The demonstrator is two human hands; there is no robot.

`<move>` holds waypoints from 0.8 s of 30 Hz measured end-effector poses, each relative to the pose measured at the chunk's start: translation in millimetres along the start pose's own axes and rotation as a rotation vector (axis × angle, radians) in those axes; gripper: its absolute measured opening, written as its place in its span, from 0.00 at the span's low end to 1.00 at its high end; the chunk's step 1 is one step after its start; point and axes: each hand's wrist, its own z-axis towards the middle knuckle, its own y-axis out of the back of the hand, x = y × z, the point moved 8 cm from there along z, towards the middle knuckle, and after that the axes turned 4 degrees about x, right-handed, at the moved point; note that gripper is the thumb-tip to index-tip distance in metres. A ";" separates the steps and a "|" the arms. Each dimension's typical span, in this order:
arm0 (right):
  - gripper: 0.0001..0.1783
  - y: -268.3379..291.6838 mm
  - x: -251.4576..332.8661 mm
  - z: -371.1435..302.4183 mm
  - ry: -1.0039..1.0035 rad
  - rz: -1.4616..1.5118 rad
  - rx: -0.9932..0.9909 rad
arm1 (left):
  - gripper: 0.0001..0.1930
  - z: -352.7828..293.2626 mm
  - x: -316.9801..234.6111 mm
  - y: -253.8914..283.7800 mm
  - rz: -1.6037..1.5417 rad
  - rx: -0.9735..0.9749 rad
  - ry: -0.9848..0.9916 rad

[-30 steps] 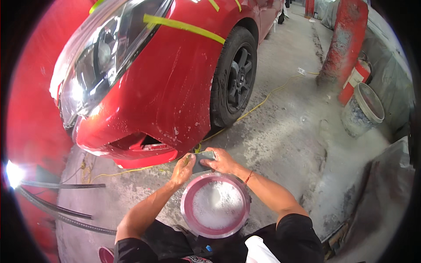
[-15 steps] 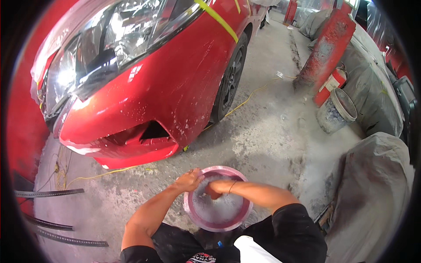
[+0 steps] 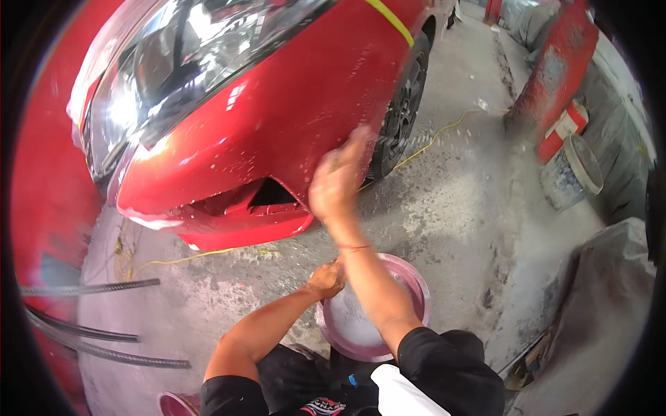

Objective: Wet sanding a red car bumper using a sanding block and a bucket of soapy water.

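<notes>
A pink round basin [image 3: 420, 295] of cloudy, sudsy water [image 3: 352, 317] sits in front of me. My left hand [image 3: 327, 279] is closed on its left rim. My right hand [image 3: 340, 179] is raised past the basin, in front of the wet lower corner of a red car bumper [image 3: 277, 132]. Motion smears its fingers, so whether it holds anything cannot be made out. Droplets fly to its right, near the front wheel [image 3: 402, 104]. Water beads and white specks dot the bumper around the lower opening [image 3: 274, 194].
Above the bumper is a headlight [image 3: 173, 69], with yellow tape [image 3: 392, 21] farther along. A yellow cord [image 3: 437, 139] crosses the concrete floor. On the right stand a stained bucket [image 3: 572, 173], a red post [image 3: 558, 62] and a covered object [image 3: 603, 298]. Black perforated strips [image 3: 90, 288] extend from the left.
My right hand has come up out of the basin's water and forward to the bumper, flinging droplets. The left hand stays on the rim. The view has shifted somewhat.
</notes>
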 end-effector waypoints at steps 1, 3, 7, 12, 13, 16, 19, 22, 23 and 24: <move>0.37 -18.8 15.7 -19.1 -0.005 0.149 -0.068 | 0.30 -3.5 6.8 -9.9 0.087 -0.165 -0.325; 0.39 -39.3 7.9 -69.7 0.061 0.276 -0.083 | 0.35 14.7 -5.7 -9.8 -0.173 -0.139 -0.214; 0.39 -46.2 -37.7 -81.5 -0.053 0.231 -0.115 | 0.33 -3.4 0.9 -7.7 0.017 -0.120 -0.173; 0.36 22.4 -75.4 92.7 -0.113 0.133 -0.024 | 0.21 -2.9 -46.9 24.7 -0.118 -0.101 0.049; 0.37 23.7 -62.9 99.0 -0.142 0.133 -0.066 | 0.21 -7.8 -32.8 22.5 -0.096 -0.084 0.064; 0.38 3.9 -64.6 62.6 -0.189 0.321 -0.128 | 0.22 -20.3 -4.7 14.6 0.107 -0.115 -0.097; 0.38 -45.6 -124.7 -52.4 -0.476 0.264 -0.104 | 0.20 -19.1 -5.6 18.8 -0.093 -0.216 0.021; 0.39 -46.1 -189.4 -78.4 -0.508 0.143 -0.184 | 0.21 7.5 -24.1 -7.3 0.014 -0.095 0.034; 0.40 -54.1 -176.3 -67.8 -0.790 0.337 -0.123 | 0.24 -5.5 -7.8 -5.7 0.092 0.012 -0.033; 0.41 -56.8 -158.6 -61.7 -1.065 0.516 -0.060 | 0.24 -17.2 2.5 -4.4 0.101 0.005 -0.003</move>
